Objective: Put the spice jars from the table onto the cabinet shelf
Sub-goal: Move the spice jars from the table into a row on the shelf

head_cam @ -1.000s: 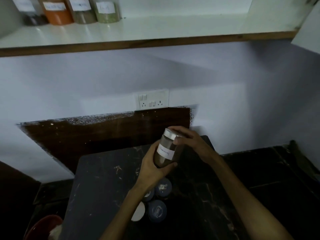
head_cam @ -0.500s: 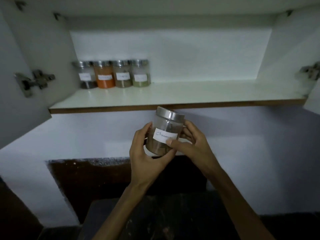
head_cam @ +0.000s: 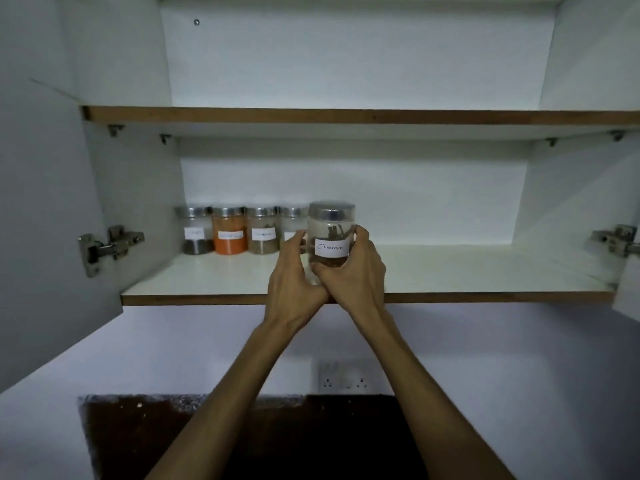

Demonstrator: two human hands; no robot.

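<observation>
Nearest the camera, two bare forearms are reaching up and forward from the bottom of the view, converging above the front edge of the lower cabinet shelf [head_cam: 485,271]. Both hands are gripping one clear spice jar [head_cam: 331,233] between them. The left hand [head_cam: 294,282] is wrapping the jar's left side, its thumb and fingers curling around the glass. The right hand [head_cam: 356,271] is cupping the jar's right side and base, thumb lying under the label and fingertips pressing high on the right wall. The jar is standing upright between the palms, its metal lid above the fingers and its white handwritten label, reading roughly "Cinnamon", facing the camera. Brown bark-like sticks are showing inside it. Whether its base is touching the shelf is hidden by the hands.

Farther back, against the rear wall at the shelf's left end, four more lidded jars are standing in a row, each bearing a small white label too blurred to read. The leftmost jar [head_cam: 195,232] is holding a dark layer at its bottom, the orange jar [head_cam: 229,233] is nearly full of orange powder, the third jar [head_cam: 264,232] is holding brownish material, and the fourth jar [head_cam: 292,223] is partly hidden behind the left hand. The held jar is sitting just right of and in front of this row.
</observation>
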